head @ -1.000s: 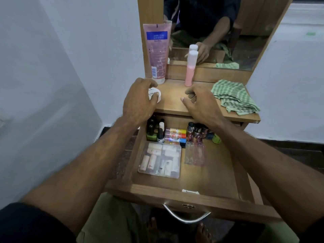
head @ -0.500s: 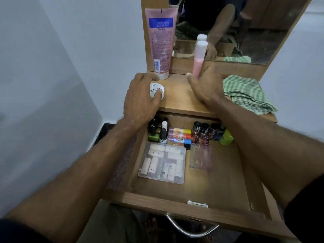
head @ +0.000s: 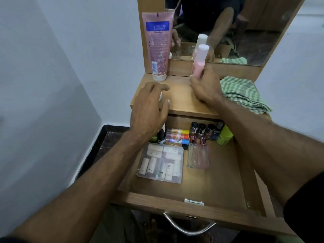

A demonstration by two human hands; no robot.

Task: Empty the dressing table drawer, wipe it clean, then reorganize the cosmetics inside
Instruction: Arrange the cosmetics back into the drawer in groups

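Wooden worktop [head: 182, 102], white walls: right hand [head: 205, 86] grips pink bottle [head: 199, 64]; left hand [head: 149, 107] curls over white jar [head: 160, 97], upper centre.

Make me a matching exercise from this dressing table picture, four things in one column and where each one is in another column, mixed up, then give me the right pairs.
Things:
1. Tall pink squeeze tube with a blue label
2. Slim pink bottle with a white cap
3. Folded green checked cloth
4. Clear flat plastic case of pale tubes

Places:
A. Lying in the open wooden drawer
B. Gripped by the right hand
C. Standing upright at the left of the mirror
D. On the right end of the tabletop

Pairs: 1-C, 2-B, 3-D, 4-A
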